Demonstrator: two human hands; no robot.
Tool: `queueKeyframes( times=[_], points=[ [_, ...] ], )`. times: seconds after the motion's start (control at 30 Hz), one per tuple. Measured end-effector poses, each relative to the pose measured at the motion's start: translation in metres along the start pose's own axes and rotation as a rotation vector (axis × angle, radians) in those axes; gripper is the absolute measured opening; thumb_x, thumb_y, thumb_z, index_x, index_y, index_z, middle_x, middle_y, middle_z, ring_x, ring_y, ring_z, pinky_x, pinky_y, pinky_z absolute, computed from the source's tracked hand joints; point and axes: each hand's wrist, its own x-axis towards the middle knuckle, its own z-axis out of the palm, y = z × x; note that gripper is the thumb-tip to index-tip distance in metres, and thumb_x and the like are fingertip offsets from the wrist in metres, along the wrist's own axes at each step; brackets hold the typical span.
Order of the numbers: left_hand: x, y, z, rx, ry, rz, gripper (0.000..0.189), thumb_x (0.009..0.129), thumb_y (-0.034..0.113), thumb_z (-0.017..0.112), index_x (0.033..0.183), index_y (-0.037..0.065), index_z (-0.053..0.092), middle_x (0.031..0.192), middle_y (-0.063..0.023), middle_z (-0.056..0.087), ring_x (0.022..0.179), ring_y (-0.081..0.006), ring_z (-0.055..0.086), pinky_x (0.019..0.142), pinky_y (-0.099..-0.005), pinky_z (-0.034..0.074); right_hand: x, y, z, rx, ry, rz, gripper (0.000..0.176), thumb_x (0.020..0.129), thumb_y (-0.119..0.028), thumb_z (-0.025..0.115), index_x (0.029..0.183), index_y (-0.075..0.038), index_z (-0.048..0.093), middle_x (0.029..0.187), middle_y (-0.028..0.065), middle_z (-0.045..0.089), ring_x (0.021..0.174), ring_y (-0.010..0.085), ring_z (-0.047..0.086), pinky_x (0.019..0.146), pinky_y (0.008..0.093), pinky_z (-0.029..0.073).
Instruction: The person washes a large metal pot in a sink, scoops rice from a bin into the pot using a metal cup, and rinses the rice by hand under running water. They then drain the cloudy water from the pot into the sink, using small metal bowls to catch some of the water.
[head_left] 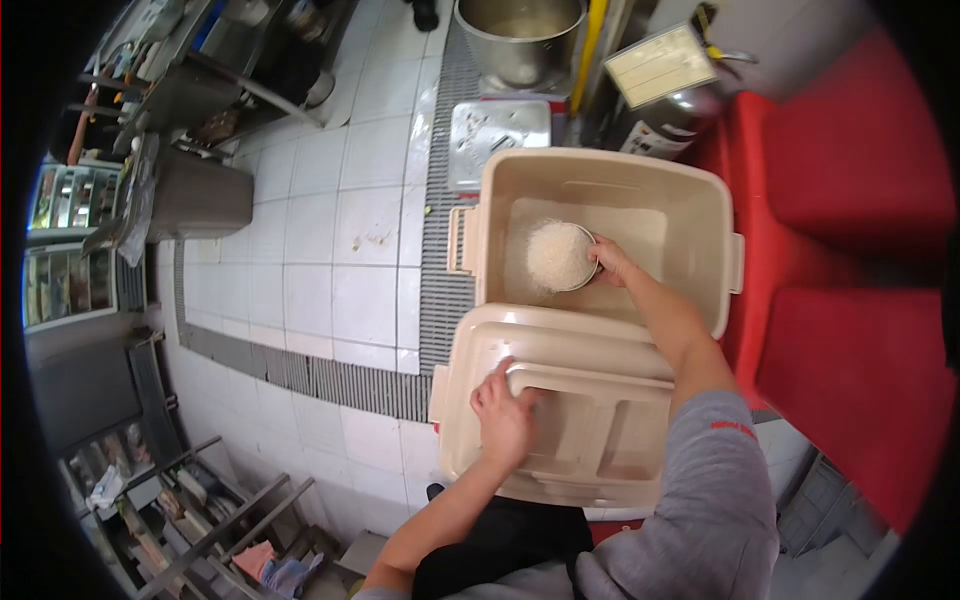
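Observation:
My right hand (612,262) is closed on the rim of a round metal bowl (597,268) heaped with white grains that look like rice (559,256). The bowl is inside a deep beige plastic bin (690,185), above its pale bottom. Along the bin's near side lies a matching beige lid (480,335) with recessed panels, overlapping the near rim. On that lid rests my left hand (505,415), fingers apart and the index finger stretched forward.
Behind the bin are a metal-lidded container (498,140) and a large steel pot (522,45). Red bins (850,150) stand on the right. A floor drain grate (445,330) crosses the white tiles (345,300). Metal shelving (200,540) is at the lower left.

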Motion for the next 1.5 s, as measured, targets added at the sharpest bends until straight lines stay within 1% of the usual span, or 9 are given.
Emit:
queueKeyframes(
  times=[0.33,0.57,0.73,0.97,1.1,1.2,1.3,1.43,1.5],
  points=[
    [-0.008,-0.009,0.009,-0.023,0.131,0.049,0.02,0.062,0.005,0.053,0.074,0.018,0.063,0.122,-0.0151,0.036,0.109,-0.0326,0.034,0.087,-0.0464,0.025,-0.167,-0.032,-0.023,0.664,0.14,-0.49,0.061,0.061,-0.015,0.044,0.119,-0.001,0.035,0.116,0.0158,0.044,0.105,0.0352,0.044,0.081,0.0565,0.041],
    [-0.01,-0.02,-0.003,0.039,-0.104,0.073,0.032,0.058,0.016,0.057,0.09,0.021,0.061,0.133,-0.0173,0.021,0.118,-0.0348,0.026,0.093,-0.0492,0.023,-0.372,-0.005,0.031,0.967,0.355,-0.864,0.063,0.059,-0.012,0.043,0.12,0.001,0.032,0.116,0.018,0.043,0.104,0.0369,0.045,0.081,0.0571,0.041],
    [0.021,-0.037,0.002,0.263,-0.405,0.083,0.052,0.059,0.043,0.062,0.107,0.028,0.055,0.139,-0.0157,-0.002,0.125,-0.0351,0.014,0.095,-0.0528,0.022,-0.55,0.097,0.113,1.181,0.732,-1.005,0.061,0.059,-0.007,0.04,0.118,0.004,0.031,0.113,0.0209,0.043,0.101,0.0391,0.046,0.078,0.0591,0.042],
    [0.034,-0.023,0.012,0.401,-0.547,0.127,0.074,0.069,0.058,0.047,0.119,0.004,0.044,0.138,-0.0172,0.007,0.126,-0.0396,-0.004,0.098,-0.0525,0.012,-0.738,0.303,0.296,1.482,1.481,-1.101,0.061,0.06,-0.008,0.041,0.119,0.002,0.031,0.115,0.0206,0.043,0.105,0.0396,0.044,0.081,0.0596,0.039],
    [-0.046,-0.007,-0.007,0.429,-0.231,0.451,0.085,0.066,0.059,0.051,0.131,0.009,0.025,0.138,-0.0175,0.012,0.127,-0.0359,0.003,0.099,-0.0515,0.013,-0.824,0.418,0.419,1.812,1.878,-1.119,0.058,0.065,-0.008,0.04,0.122,-0.003,0.03,0.119,0.0208,0.039,0.108,0.0425,0.04,0.084,0.0614,0.036],
    [-0.026,-0.041,0.04,0.425,-0.567,0.984,0.094,0.064,0.056,0.059,0.134,0.014,0.012,0.137,-0.0158,0.015,0.126,-0.0342,0.013,0.098,-0.0519,0.015,-0.893,0.472,0.507,1.891,2.28,-0.835,0.057,0.067,-0.006,0.039,0.123,-0.005,0.028,0.118,0.0205,0.038,0.108,0.0413,0.039,0.08,0.062,0.038],
    [-0.083,-0.005,0.007,0.865,-0.375,0.612,0.094,0.062,0.05,0.064,0.133,0.016,0.013,0.136,-0.0137,0.019,0.123,-0.0331,0.021,0.097,-0.0525,0.017,-0.955,0.547,0.582,1.595,2.703,-0.245,0.055,0.069,-0.004,0.039,0.123,-0.013,0.031,0.119,0.0201,0.037,0.103,0.0387,0.044,0.072,0.0568,0.044],
    [-0.075,-0.005,0.017,0.861,-0.194,0.623,0.068,0.074,0.035,0.054,0.131,0.019,0.02,0.135,-0.0111,0.023,0.12,-0.0323,0.028,0.095,-0.0503,0.023,-0.991,0.611,0.635,0.536,2.789,1.509,0.051,0.072,-0.006,0.044,0.12,-0.022,0.037,0.125,0.0193,0.029,0.112,0.0408,0.032,0.079,0.0541,0.038],
    [-0.069,-0.005,0.025,0.88,-0.242,0.546,0.062,0.076,0.028,0.05,0.13,0.018,0.022,0.134,-0.0113,0.024,0.118,-0.033,0.031,0.094,-0.0502,0.025,-1.002,0.632,0.65,0.033,2.519,1.907,0.048,0.074,-0.008,0.045,0.119,-0.025,0.038,0.127,0.0182,0.026,0.116,0.0406,0.026,0.084,0.0542,0.034]
  ],
)
